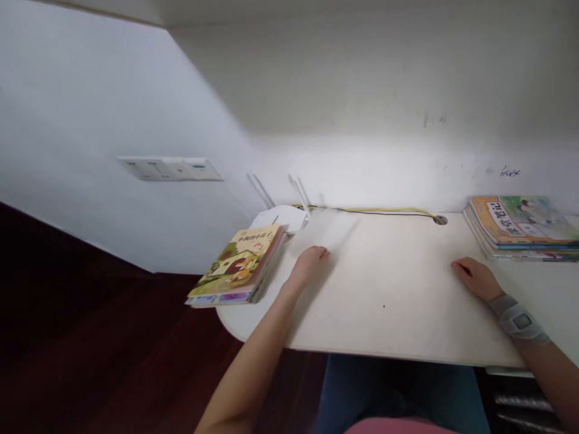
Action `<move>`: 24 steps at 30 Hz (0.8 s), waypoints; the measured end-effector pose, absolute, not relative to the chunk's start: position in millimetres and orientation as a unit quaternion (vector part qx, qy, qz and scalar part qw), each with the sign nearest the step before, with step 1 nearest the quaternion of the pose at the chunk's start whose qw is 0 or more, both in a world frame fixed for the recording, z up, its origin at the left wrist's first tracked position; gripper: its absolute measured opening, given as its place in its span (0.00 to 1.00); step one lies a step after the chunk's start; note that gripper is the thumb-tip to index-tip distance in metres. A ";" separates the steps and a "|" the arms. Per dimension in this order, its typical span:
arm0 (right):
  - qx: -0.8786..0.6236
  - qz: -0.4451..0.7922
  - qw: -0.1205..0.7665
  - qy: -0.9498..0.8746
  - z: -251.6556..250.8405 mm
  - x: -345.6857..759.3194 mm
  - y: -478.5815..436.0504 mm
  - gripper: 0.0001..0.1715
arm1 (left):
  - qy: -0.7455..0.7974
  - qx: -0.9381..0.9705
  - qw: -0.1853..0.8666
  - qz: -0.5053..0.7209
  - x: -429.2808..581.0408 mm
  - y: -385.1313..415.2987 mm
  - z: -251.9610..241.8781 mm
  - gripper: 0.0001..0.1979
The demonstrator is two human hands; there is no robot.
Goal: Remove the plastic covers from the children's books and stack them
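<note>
My left hand [311, 262] rests on the white desk [389, 271], its fingers curled together and nothing visible in them. Just left of it lies a stack of picture books [239, 265], the top one showing a house on a yellow and green cover. My right hand [477, 278] is a loose fist at the desk's right part, with no object showing in it. Beyond that hand, a second stack of books [520, 220] with an orange and green top cover lies near the wall. A grey band [520, 319] wraps my right wrist.
A white router [283, 216] with upright antennas stands behind the left books. Yellow and black cables [384, 211] run along the wall to a round desk hole [440, 220]. A socket panel [170, 169] is on the left wall. The desk's rounded left end drops to dark floor [113, 349].
</note>
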State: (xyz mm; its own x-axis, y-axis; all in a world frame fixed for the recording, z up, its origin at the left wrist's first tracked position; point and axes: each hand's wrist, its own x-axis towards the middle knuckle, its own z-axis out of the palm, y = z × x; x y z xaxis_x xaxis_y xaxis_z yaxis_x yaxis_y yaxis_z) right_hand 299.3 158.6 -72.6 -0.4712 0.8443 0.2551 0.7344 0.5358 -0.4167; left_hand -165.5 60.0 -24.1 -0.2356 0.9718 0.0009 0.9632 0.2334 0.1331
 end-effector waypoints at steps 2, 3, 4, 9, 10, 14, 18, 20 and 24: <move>-0.475 0.126 0.221 -0.842 -72.2 300.4 158.5 0.21 | 0.795 0.604 0.034 0.042 -163.5 60.4 -21.5 0.17; -0.479 0.125 0.222 -0.840 -72.0 300.6 158.3 0.21 | 0.801 0.597 0.029 0.037 -162.0 60.8 -20.6 0.17; -0.482 0.123 0.222 -0.839 -71.8 300.6 158.2 0.21 | 0.806 0.591 0.026 0.033 -160.2 61.0 -19.9 0.16; -0.477 0.104 0.225 -0.843 -71.2 299.6 159.1 0.20 | 0.819 0.572 0.020 0.026 -148.8 60.0 -16.9 0.15; -0.477 0.103 0.224 -0.844 -71.1 299.6 159.6 0.20 | 0.823 0.567 0.021 0.027 -146.5 59.4 -15.9 0.15; -0.479 0.099 0.222 -0.843 -70.4 300.2 160.6 0.20 | 0.831 0.554 0.024 0.039 -140.2 58.4 -10.5 0.19; -0.474 0.100 0.220 -0.847 -69.6 299.4 159.0 0.20 | 0.831 0.552 0.023 0.063 -139.6 62.4 -5.2 0.17; -0.472 0.102 0.219 -0.848 -69.3 298.2 157.9 0.20 | 0.830 0.552 0.035 0.074 -141.7 66.4 -2.8 0.14; -0.471 0.115 0.215 -0.848 -67.3 299.3 159.2 0.19 | 0.825 0.551 0.083 0.098 -149.7 74.9 3.4 0.12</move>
